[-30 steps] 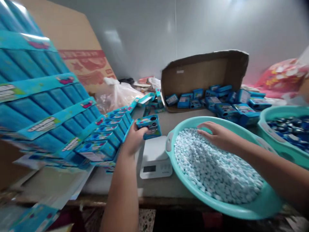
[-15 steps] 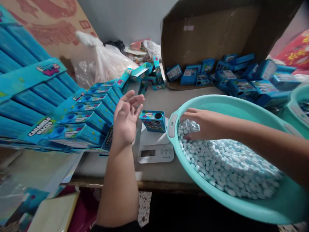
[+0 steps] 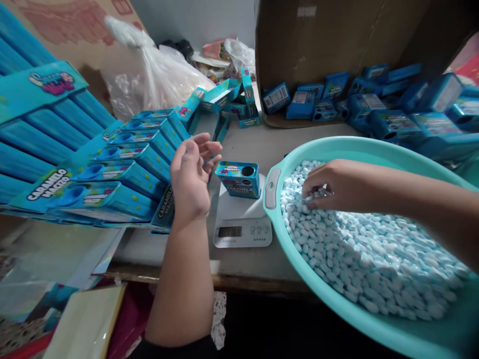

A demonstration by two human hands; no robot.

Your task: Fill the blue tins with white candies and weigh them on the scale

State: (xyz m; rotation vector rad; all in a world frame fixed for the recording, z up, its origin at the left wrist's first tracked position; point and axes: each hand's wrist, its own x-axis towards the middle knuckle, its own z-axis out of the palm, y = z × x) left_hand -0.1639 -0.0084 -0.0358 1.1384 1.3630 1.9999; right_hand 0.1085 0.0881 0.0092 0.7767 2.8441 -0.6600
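My left hand (image 3: 192,182) is raised with its fingers apart and slightly curled, holding nothing. Just right of it, a small blue candy box (image 3: 239,180) stands upright on the white digital scale (image 3: 239,213), a round dark hole in its top. The scale's display is lit, but its figures are hard to read. My right hand (image 3: 327,187) reaches into the turquoise tub (image 3: 355,144). Its fingers and thumb curl around some of the pale blue and white candies (image 3: 355,264) heaped there; how many it holds is hidden.
On the left stand rows of blue candy boxes (image 3: 108,199) in display trays. A cardboard carton (image 3: 310,50) holding more blue boxes (image 3: 362,104) lies behind the tub. Plastic bags (image 3: 149,75) and loose trays (image 3: 220,94) sit at the back.
The view has shifted slightly. My right hand has moved a little right within the tub, fingers closing on candies. The scale's display reading has changed. My left hand stays open beside the box.
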